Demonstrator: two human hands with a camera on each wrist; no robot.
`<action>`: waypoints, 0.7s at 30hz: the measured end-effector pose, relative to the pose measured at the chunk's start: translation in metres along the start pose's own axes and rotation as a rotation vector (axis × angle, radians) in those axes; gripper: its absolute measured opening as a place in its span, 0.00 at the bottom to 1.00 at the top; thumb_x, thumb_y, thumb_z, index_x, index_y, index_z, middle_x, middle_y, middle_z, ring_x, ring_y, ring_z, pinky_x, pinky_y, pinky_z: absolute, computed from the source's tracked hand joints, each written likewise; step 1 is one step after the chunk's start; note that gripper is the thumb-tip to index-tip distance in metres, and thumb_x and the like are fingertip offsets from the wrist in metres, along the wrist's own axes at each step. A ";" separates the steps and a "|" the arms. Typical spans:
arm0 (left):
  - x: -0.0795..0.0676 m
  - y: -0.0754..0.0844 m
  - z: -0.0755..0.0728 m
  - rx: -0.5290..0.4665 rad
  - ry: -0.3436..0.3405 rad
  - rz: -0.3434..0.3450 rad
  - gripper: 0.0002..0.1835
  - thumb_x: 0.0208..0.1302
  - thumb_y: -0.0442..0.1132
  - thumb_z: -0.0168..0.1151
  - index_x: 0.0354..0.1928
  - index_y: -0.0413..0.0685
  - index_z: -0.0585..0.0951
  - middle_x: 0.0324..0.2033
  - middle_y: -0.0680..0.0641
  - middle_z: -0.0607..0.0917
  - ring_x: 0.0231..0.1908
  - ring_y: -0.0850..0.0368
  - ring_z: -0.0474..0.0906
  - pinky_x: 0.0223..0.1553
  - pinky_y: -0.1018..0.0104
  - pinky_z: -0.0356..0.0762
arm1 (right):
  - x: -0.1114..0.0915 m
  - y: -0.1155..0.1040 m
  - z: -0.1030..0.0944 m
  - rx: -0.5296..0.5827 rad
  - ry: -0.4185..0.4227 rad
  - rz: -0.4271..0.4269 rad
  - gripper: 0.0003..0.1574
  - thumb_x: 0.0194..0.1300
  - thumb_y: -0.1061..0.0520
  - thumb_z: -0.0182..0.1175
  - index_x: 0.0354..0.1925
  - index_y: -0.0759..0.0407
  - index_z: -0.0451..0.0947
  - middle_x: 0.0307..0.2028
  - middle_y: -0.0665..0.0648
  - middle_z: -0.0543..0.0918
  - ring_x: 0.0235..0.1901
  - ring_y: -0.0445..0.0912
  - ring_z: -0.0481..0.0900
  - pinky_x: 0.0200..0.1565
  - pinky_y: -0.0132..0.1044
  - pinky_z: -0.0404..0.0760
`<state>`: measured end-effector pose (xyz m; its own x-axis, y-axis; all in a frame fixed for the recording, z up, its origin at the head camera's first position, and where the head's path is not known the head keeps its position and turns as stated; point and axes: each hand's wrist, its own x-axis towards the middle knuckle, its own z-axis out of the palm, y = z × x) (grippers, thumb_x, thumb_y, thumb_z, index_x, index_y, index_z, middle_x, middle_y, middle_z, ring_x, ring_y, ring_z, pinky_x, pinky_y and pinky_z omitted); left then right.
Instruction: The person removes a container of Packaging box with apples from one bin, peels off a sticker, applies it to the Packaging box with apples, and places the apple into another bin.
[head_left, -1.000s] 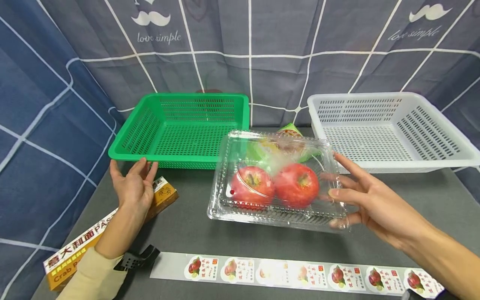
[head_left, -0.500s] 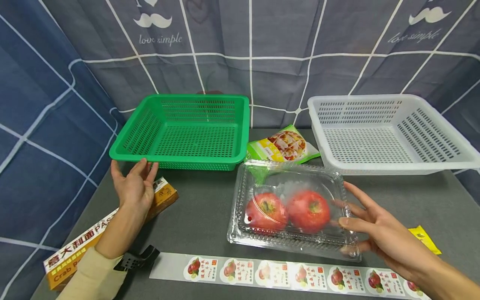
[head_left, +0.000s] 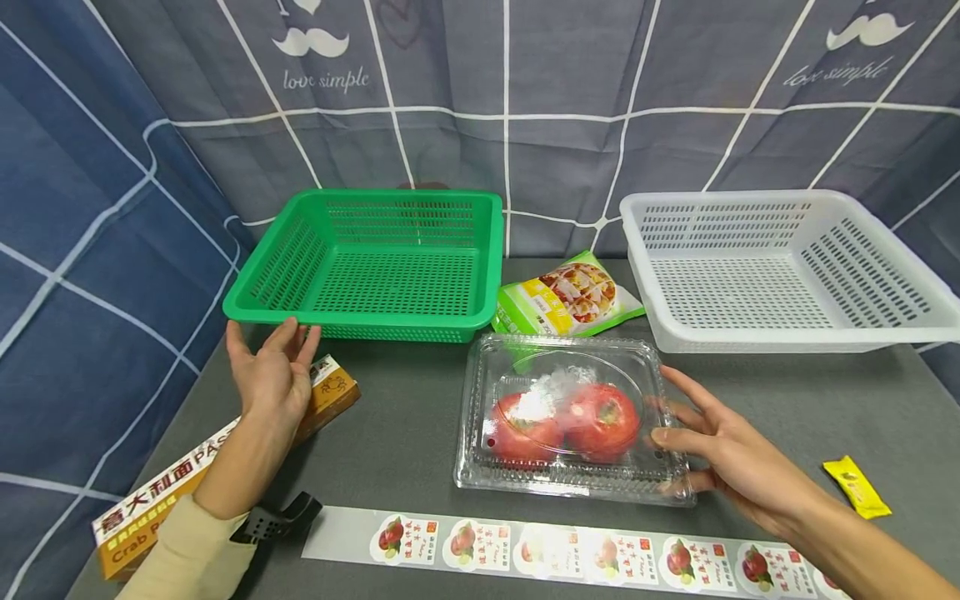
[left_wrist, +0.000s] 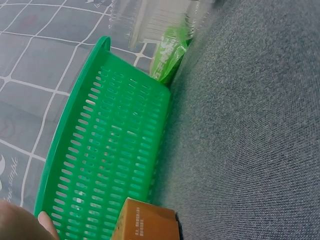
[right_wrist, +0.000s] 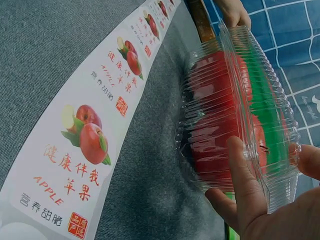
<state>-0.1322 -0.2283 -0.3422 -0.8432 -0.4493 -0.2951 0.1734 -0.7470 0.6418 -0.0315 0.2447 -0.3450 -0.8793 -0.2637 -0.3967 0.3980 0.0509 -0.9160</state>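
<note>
A clear plastic clamshell box (head_left: 573, 479) holds two red apples (head_left: 602, 421); its lid is down. Thumb and fingers of my right hand (head_left: 720, 454) grip its right end. In the right wrist view the box (right_wrist: 240, 120) looks tilted; whether its base touches the table I cannot tell. My left hand (head_left: 272, 375) touches the front rim of the green basket (head_left: 360, 319), fingertips along the edge and fingers mostly straight. Below that wrist lies a pasta box (head_left: 176, 471), partly hidden by the forearm. The left wrist view shows only a bit of thumb and finger by the basket rim (left_wrist: 42, 200).
A white basket (head_left: 795, 336) stands at the back right. Between the baskets lies a green-and-white food packet (head_left: 573, 296). A strip of apple stickers (head_left: 547, 550) runs along the front. One small yellow packet (head_left: 857, 487) lies at the right. Grey-blue cloth (head_left: 555, 167) hangs behind.
My right hand has brought the clamshell box down and towards me, then slightly left. The packet behind and the small yellow packet have come into view. My left hand stays at the basket rim.
</note>
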 end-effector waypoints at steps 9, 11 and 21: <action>0.000 0.000 0.000 0.019 -0.010 -0.001 0.54 0.67 0.22 0.57 0.74 0.87 0.45 0.46 0.43 0.70 0.44 0.53 0.72 0.53 0.57 0.76 | -0.001 0.001 0.001 -0.008 -0.018 0.003 0.57 0.72 0.56 0.59 0.79 0.41 0.30 0.76 0.67 0.43 0.66 0.61 0.63 0.37 0.58 0.83; 0.000 -0.001 0.000 0.025 -0.010 0.000 0.53 0.67 0.22 0.56 0.74 0.88 0.46 0.47 0.43 0.70 0.45 0.53 0.72 0.54 0.57 0.76 | -0.002 0.001 0.001 -0.016 -0.026 0.007 0.57 0.72 0.56 0.58 0.79 0.40 0.30 0.76 0.67 0.42 0.66 0.62 0.62 0.38 0.58 0.82; 0.000 0.000 0.001 0.023 -0.004 -0.001 0.53 0.67 0.22 0.56 0.74 0.87 0.45 0.48 0.43 0.69 0.46 0.53 0.72 0.53 0.57 0.76 | -0.004 0.002 0.001 -0.047 -0.043 0.004 0.56 0.73 0.55 0.57 0.79 0.40 0.29 0.76 0.69 0.39 0.67 0.63 0.60 0.40 0.55 0.83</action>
<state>-0.1323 -0.2280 -0.3414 -0.8452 -0.4470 -0.2929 0.1611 -0.7358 0.6578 -0.0269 0.2450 -0.3448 -0.8652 -0.3042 -0.3986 0.3883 0.0965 -0.9165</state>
